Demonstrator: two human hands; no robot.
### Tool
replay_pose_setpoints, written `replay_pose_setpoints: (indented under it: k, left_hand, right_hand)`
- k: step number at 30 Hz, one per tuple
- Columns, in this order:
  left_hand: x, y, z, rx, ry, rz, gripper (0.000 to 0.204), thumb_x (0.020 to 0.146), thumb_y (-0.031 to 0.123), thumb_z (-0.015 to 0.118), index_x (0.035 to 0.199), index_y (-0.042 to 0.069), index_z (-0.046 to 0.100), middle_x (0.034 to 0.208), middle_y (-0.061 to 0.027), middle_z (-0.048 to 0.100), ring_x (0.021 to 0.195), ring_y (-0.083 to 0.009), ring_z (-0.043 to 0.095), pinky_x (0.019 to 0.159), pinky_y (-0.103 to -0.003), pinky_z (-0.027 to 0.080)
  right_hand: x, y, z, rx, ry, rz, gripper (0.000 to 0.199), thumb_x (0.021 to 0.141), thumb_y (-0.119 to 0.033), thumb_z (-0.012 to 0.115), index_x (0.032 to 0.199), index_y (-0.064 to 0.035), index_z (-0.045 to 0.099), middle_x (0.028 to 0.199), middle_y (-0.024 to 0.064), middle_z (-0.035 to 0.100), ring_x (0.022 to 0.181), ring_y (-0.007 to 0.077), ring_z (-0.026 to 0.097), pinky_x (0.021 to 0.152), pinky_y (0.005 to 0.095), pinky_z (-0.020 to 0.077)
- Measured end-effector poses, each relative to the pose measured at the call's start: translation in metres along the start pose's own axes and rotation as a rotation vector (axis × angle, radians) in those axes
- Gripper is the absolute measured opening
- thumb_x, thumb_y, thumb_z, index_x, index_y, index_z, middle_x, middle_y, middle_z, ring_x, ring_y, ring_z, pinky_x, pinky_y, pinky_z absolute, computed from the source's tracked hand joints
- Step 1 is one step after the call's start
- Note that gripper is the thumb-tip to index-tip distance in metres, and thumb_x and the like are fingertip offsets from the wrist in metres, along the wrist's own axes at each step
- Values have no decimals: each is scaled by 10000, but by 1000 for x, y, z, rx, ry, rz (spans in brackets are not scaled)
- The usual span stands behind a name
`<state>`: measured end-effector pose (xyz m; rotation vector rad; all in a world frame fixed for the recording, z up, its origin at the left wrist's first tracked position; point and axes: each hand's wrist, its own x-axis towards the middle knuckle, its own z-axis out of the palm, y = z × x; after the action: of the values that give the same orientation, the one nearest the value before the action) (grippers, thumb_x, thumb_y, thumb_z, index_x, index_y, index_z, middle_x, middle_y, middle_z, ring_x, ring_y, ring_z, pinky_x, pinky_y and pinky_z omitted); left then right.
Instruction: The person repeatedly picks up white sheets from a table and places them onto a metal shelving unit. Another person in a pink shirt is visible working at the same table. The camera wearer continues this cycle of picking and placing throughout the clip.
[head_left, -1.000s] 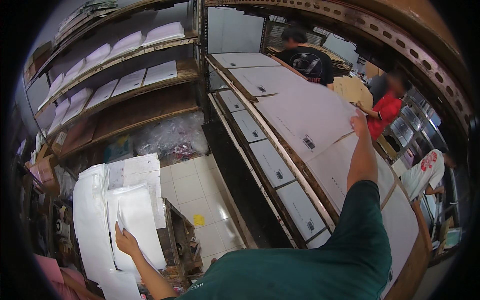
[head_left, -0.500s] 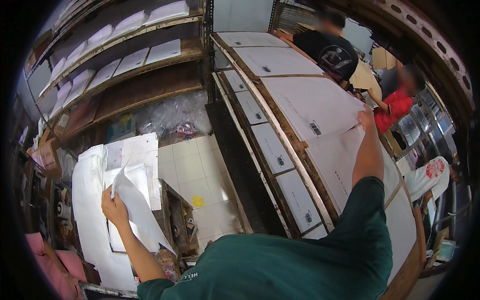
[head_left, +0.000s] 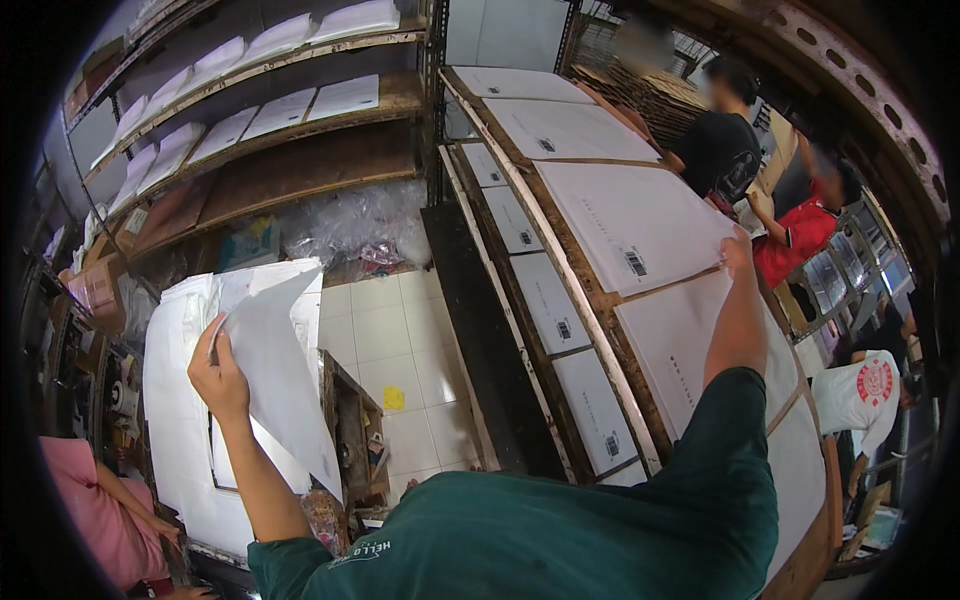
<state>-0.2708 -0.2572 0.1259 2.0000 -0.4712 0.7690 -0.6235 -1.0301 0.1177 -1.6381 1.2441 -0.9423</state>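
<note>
My left hand (head_left: 222, 378) pinches the edge of a thin white sheet (head_left: 278, 350), which curves upward above a pile of white sheets (head_left: 178, 410) on the left. On the right my right hand (head_left: 737, 254) is closed at the near right corner of a large white printed sheet (head_left: 610, 215). That sheet lies on a slanting wooden rack shelf, with a small barcode near its lower left corner. Just nearer to me is another white printed sheet (head_left: 665, 335). Some of my right fingertips are hidden.
Lower tiers of the rack hold smaller white printed sheets (head_left: 595, 405). Shelves with paper stacks (head_left: 345, 97) stand at the far left, above clear plastic wrap (head_left: 350, 230). Co-workers in black (head_left: 715, 155), red (head_left: 800, 235), white (head_left: 860, 390) and pink (head_left: 95, 500) are around.
My left hand has moved up and slightly left, raising the sheet's far corner higher. My right hand stays at its corner. The co-worker in black has shifted right.
</note>
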Motion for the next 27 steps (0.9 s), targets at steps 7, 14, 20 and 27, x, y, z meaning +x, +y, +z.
replay_pose_setpoints:
  k: [7,14,20,27]
  left_hand:
    - [2,20,6,-54,-5,-16,230,841,52,492,991,-30,645,967,-185,651,901,-264,624,824,-325,464]
    - [3,31,9,-56,-15,34,232,855,67,487,997,-30,642,954,-181,652,888,-251,622,825,-319,459]
    - [3,35,11,-74,-11,-2,246,887,116,483,999,-38,639,949,-168,654,885,-232,616,826,-313,452]
    - [4,40,17,-100,-22,0,262,902,135,475,1000,-49,634,931,-161,655,871,-218,610,817,-311,453]
  right_hand:
    - [-6,0,18,39,74,-35,790,576,-20,504,1350,-95,365,993,130,517,749,226,501,648,403,445]
    - [-23,-20,26,-11,57,-51,716,655,-34,503,1353,-59,349,914,119,546,657,179,545,511,307,454]
    - [-17,-17,13,29,54,-44,793,602,-22,526,1367,-126,348,1052,132,509,774,215,534,649,393,476]
    - [-41,-40,19,-65,96,-62,818,586,-42,551,1372,-142,348,1193,155,466,847,231,554,620,341,514]
